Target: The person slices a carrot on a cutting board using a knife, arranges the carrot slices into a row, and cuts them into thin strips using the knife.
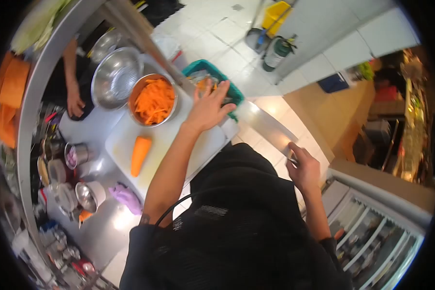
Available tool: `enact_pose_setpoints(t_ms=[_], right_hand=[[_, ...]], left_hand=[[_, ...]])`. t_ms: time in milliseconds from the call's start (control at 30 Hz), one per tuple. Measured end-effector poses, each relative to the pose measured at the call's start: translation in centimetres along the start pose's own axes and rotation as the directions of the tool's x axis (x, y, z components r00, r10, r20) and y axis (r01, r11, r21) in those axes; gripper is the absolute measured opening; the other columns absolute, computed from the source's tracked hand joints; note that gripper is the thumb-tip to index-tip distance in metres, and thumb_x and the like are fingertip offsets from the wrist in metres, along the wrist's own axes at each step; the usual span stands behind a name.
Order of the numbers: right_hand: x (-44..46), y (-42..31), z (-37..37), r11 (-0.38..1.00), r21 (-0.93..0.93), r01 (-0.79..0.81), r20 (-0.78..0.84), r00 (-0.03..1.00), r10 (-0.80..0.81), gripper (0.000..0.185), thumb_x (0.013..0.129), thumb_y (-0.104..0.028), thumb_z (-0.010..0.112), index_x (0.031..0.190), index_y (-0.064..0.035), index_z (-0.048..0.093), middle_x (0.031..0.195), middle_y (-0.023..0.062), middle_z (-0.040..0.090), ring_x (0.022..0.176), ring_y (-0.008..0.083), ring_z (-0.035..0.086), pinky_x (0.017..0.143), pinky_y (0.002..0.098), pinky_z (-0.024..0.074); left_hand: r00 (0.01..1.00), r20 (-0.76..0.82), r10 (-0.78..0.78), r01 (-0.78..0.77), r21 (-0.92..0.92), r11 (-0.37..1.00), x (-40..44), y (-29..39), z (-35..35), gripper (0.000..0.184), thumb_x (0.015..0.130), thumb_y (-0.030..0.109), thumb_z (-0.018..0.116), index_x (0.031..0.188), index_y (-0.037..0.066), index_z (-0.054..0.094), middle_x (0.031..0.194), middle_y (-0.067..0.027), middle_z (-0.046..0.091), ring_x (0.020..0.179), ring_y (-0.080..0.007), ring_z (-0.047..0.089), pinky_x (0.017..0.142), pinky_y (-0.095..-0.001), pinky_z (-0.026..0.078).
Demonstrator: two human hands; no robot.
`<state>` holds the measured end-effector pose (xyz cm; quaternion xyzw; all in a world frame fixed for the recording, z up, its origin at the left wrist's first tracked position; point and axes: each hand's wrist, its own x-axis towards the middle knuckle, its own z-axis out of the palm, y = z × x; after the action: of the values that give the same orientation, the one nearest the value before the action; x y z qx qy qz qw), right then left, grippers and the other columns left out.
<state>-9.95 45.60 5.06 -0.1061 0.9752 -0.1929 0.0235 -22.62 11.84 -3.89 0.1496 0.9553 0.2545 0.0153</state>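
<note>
- Right hand (304, 169): at three o'clock from the view's centre; fingers clamped on the handle of a broad knife (270, 128), blade pointing to ten o'clock.
- Left hand (205, 111): at twelve o'clock, fingers spread apart over a green basket (235, 94); contact cannot be determined.
- Carrot (140, 155): at nine o'clock, on the white cutting board (198, 150).
- Metal bowl (131, 104): ten o'clock, containing carrot strips (154, 100).
- Wide steel bowl (113, 79): beyond, ten o'clock.
</note>
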Motion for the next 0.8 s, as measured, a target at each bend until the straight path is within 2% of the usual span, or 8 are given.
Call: enact_pose_setpoints(t_ms=[133,167,267,300,400,467,567,800], right_hand=[[0.2,0.9,1.0,0.938,0.12,-0.325,0.203,0.933,0.298,0.043,0.087,-0.012,0.076,0.129,-0.014,0.069,0.089,0.0198,0.075,0.082,0.0377,0.075,0.075,0.0447,0.0584],[1.0,0.5,1.0,0.941,0.136,-0.311,0.218,0.935,0.278,0.043,0.087,-0.012,0.076,0.129,-0.014,0.069,0.089,0.0198,0.075,0.082,0.0377,0.075,0.075,0.0447,0.0584],[2.4,0.0,1.5,0.953,0.172,-0.247,0.519,0.845,0.126,0.044,0.092,-0.016,0.076,0.134,-0.0143,0.062,0.085,0.0212,0.073,0.079,0.0404,0.073,0.07,0.0466,0.0561],[3.0,-0.1,2.2,0.956,0.174,-0.235,0.526,0.843,0.111,0.044,0.092,-0.016,0.076,0.134,-0.0143,0.062,0.085,0.0212,0.073,0.079,0.0404,0.073,0.07,0.0466,0.0561],[5.6,-1.5,3.1,0.967,0.243,0.074,0.549,0.812,-0.2,0.036,0.098,-0.025,0.07,0.131,-0.0139,0.062,0.088,0.0228,0.073,0.084,0.0443,0.072,0.075,0.052,0.0552],[7.6,-2.6,3.3,0.959,0.231,0.163,0.59,0.76,-0.272,0.036,0.099,-0.025,0.069,0.131,-0.014,0.061,0.088,0.0232,0.073,0.085,0.0444,0.072,0.075,0.0525,0.0552],[10.5,-4.1,3.7,0.931,0.219,0.292,0.642,0.675,-0.363,0.034,0.1,-0.025,0.068,0.131,-0.014,0.06,0.088,0.0232,0.073,0.085,0.0446,0.071,0.076,0.0532,0.0551],[13.1,-6.8,6.3,0.903,0.189,0.387,0.697,0.595,-0.401,0.036,0.1,-0.025,0.067,0.132,-0.0124,0.06,0.09,0.0257,0.073,0.089,0.0467,0.071,0.08,0.055,0.0549]], left_hand=[[0.97,-0.242,-0.006,-0.042,-0.193,0.98,-4.6,0.0,-2.5,0.061,0.102,0.042,0.063,0.149,0.005,0.053,0.146,-0.0199,0.06,0.138,-0.0421,0.051,0.113,-0.058,0.038],[0.947,-0.321,-0.03,-0.095,-0.368,0.925,-6.3,0.8,-3.2,0.05,0.102,0.032,0.067,0.142,0.003,0.06,0.138,-0.0203,0.064,0.129,-0.0404,0.058,0.108,-0.0531,0.045],[0.619,-0.757,-0.209,0.075,-0.207,0.975,-13.3,-1.4,-3.3,0.029,0.1,0.012,0.065,0.127,0.0,0.067,0.119,-0.0207,0.067,0.111,-0.0383,0.063,0.098,-0.0462,0.05],[0.466,-0.814,-0.347,0.17,-0.302,0.938,-15.4,-3.2,-3.1,0.028,0.101,0.01,0.062,0.126,-0.001,0.067,0.116,-0.0218,0.067,0.11,-0.0395,0.063,0.098,-0.0458,0.05],[0.342,-0.779,-0.525,0.518,-0.31,0.797,-20.1,-7.6,-6.0,0.032,0.103,0.018,0.06,0.128,-0.001,0.066,0.119,-0.0221,0.068,0.111,-0.0409,0.063,0.1,-0.0471,0.05],[0.514,-0.542,-0.664,0.693,-0.193,0.694,-22.3,-10.1,-5.7,0.037,0.106,0.026,0.057,0.131,0.001,0.065,0.123,-0.021,0.069,0.115,-0.0409,0.063,0.102,-0.0489,0.049],[0.558,-0.441,-0.703,0.7,-0.206,0.684,-22.5,-7.9,-5.6,0.042,0.106,0.033,0.055,0.135,0.004,0.064,0.126,-0.0197,0.069,0.118,-0.0409,0.063,0.103,-0.0504,0.048],[0.552,-0.382,-0.741,0.684,-0.3,0.664,-23.4,-0.3,-3.7,0.059,0.078,0.009,0.084,0.132,0.009,0.061,0.126,-0.0127,0.064,0.123,-0.0358,0.058,0.106,-0.0505,0.043]])
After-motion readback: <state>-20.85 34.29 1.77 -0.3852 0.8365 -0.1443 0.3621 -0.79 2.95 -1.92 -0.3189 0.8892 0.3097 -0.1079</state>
